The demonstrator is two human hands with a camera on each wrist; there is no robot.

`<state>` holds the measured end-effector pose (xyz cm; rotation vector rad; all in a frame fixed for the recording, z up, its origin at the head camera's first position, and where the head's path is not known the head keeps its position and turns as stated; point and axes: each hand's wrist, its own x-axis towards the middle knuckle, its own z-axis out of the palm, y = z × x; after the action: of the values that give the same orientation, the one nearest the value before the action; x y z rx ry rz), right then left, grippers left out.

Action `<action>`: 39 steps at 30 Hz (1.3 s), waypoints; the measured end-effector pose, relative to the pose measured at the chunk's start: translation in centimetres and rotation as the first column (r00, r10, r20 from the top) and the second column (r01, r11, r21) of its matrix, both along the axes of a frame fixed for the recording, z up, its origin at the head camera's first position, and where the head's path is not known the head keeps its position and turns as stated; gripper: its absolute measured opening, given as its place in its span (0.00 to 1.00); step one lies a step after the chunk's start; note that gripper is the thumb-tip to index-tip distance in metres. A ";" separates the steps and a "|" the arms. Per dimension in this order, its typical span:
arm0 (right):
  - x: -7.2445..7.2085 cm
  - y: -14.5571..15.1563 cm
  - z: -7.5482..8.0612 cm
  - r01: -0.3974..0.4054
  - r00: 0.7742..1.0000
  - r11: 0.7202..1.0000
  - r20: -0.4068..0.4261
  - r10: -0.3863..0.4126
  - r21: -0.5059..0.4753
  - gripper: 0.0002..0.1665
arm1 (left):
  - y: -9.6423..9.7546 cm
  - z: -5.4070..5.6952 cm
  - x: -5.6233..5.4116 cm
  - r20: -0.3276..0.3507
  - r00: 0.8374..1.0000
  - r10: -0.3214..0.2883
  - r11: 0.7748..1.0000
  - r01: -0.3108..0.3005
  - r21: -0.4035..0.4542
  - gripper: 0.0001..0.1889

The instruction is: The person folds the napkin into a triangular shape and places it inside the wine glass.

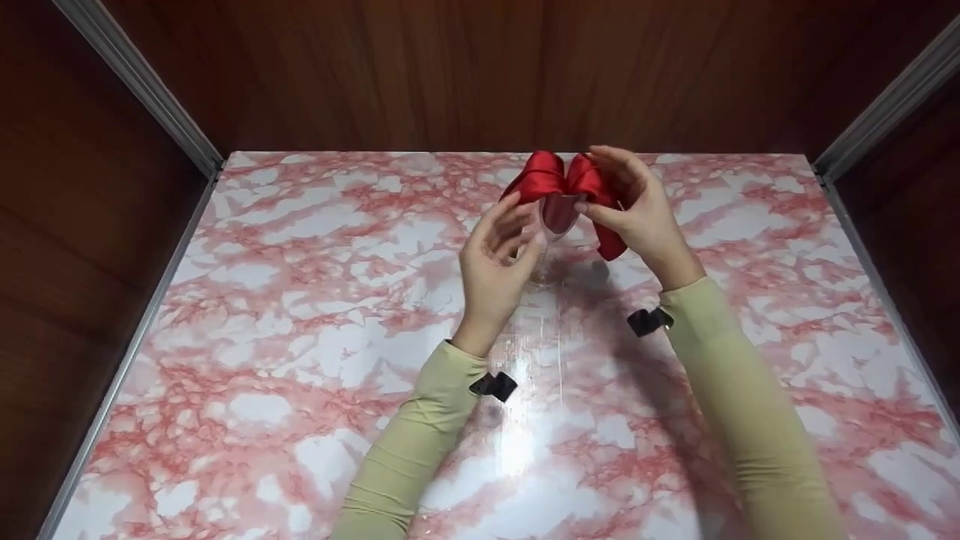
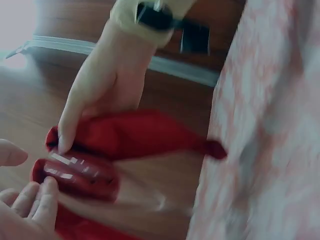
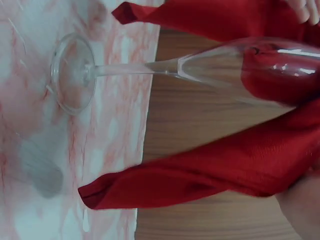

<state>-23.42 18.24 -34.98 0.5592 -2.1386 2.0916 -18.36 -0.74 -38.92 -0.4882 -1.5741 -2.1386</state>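
Note:
A clear stemmed glass [image 3: 210, 70] stands upright on the table, its foot [image 3: 75, 75] flat on the surface. A shiny red cloth napkin [image 1: 541, 180] is tucked into the bowl and spreads out over the rim in two folds, with a tail hanging down on each side. My right hand [image 1: 645, 210] pinches the right fold near the rim, thumb in front and fingers behind. On the other side, my left hand [image 1: 491, 262] touches the left fold at the rim with extended fingertips [image 2: 47, 192], while its thumb stays apart from the cloth.
The table [image 1: 300, 375] has a red and white marbled top. A dark wooden panel [image 1: 450, 75] rises behind its far edge, and further panels with metal trim [image 1: 142, 82] stand at both sides. Black camera mounts [image 1: 495, 385] sit on both sleeves.

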 end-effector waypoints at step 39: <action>1.0 -0.4 -0.2 0.178 0.976 0.984 -0.132 -0.176 0.000 0.35 | -1.6 3.0 -5.6 0.084 0.996 -0.042 0.910 0.073 -0.407 0.37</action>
<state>-22.45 17.85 -35.22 0.4743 -2.0480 1.8951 -23.92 -2.35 -35.94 -0.5994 -2.0889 -1.8803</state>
